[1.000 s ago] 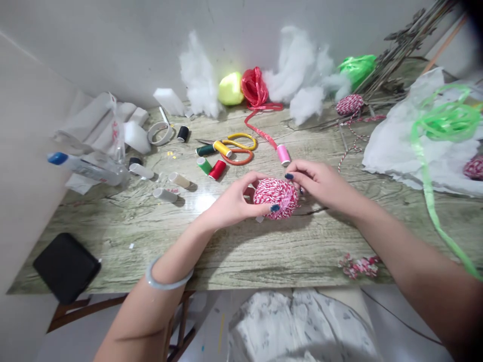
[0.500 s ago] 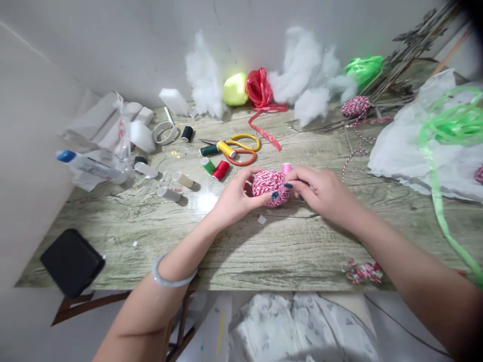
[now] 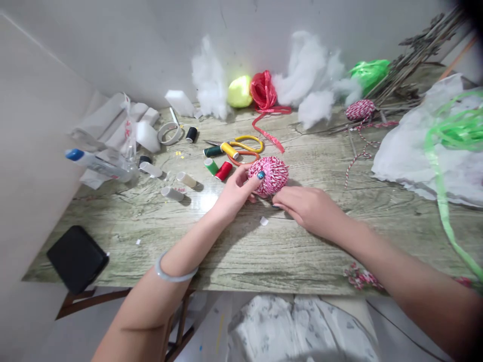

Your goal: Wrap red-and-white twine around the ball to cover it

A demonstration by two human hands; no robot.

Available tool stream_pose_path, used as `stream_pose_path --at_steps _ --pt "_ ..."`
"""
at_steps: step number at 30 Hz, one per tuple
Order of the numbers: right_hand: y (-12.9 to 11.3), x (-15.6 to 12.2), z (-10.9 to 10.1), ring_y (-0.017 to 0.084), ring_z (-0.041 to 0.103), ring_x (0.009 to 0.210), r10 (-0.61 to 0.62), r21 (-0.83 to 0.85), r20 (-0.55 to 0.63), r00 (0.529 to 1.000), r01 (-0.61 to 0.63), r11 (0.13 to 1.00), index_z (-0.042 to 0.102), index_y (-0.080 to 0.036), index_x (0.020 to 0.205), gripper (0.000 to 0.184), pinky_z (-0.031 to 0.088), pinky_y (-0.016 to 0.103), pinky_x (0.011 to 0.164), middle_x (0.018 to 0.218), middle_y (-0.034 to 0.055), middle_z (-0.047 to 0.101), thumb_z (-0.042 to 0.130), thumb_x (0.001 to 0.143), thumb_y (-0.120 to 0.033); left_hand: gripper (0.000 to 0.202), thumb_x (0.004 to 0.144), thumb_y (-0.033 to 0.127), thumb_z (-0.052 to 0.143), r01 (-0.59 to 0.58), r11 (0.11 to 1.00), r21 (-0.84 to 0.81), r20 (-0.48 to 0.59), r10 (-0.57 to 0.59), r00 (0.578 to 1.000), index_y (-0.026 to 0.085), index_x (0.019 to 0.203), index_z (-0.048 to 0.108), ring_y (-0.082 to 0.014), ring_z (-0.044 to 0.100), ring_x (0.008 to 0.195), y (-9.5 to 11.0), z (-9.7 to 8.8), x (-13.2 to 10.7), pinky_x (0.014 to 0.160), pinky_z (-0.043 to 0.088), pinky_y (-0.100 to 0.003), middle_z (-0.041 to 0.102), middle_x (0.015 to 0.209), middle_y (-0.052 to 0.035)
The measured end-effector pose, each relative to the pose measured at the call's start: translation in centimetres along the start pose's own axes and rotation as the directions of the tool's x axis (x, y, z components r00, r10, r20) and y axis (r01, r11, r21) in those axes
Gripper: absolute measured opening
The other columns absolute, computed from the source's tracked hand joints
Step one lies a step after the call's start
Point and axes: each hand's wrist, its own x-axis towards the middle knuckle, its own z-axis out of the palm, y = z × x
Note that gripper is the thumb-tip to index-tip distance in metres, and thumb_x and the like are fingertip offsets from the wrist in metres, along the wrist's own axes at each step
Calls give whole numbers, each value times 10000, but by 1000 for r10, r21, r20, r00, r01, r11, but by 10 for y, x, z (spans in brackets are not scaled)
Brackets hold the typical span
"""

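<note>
My left hand [image 3: 238, 188] is closed around a ball of red-and-white twine [image 3: 274, 172], its thumb pressed on the front. A pink band of thread crosses the twine near the thumb. At the ball's lower right, my right hand [image 3: 302, 203] has its fingers pinched together close to the table. Whatever lies between those fingertips is too small or hidden to make out. Just behind the ball lie scissors [image 3: 249, 146] with yellow and orange handles, touching a yellow thread spool [image 3: 229, 150]. A red spool [image 3: 224, 171] and a green spool [image 3: 210, 165] lie left of the ball.
White stuffing [image 3: 304, 63], a red ribbon bundle [image 3: 263, 91] and a yellow bundle [image 3: 239, 92] stand along the wall. To the right are another twine ball [image 3: 359, 109], dried stems [image 3: 411, 60] and green ribbon [image 3: 443, 201]. A glue bottle [image 3: 98, 165] and black case [image 3: 77, 259] sit left.
The twine ball has been turned in my left hand and raised slightly. My right hand has moved left and down, from the ball's right side to beneath it. The pink spool is now out of sight.
</note>
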Motion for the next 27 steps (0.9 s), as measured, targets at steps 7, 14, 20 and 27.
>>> stream_pose_path --at_steps 7,14,20,27 --pt "11 -3 5 188 663 785 68 13 24 997 -68 998 684 -227 1048 228 405 275 647 1009 55 732 526 914 -133 502 773 615 650 101 967 -233 174 -61 983 211 1065 599 -97 501 512 3 -1 -3 430 342 -188 542 642 3" --pt "30 -3 0 219 666 873 190 196 0 982 -187 963 680 -188 1011 213 451 295 729 993 81 724 485 932 -151 492 750 530 704 -3 1000 -3 396 4 918 180 1089 631 -117 545 662 9 -6 -10 590 463 -255 620 877 -40" --pt "36 1 -10 215 658 853 279 241 -27 960 -264 934 667 -199 909 184 452 316 770 952 67 726 486 926 -177 413 762 361 707 -38 965 261 385 -67 921 163 1097 568 -135 580 794 13 -6 -9 661 483 -251 622 1009 -48" --pt "24 5 -22 157 563 600 376 331 -96 921 -327 885 615 -210 831 151 392 263 605 651 -11 623 485 882 -153 431 767 401 715 -179 852 492 246 61 967 170 1097 560 -162 596 819 12 -2 -12 747 499 -313 638 1003 -57"
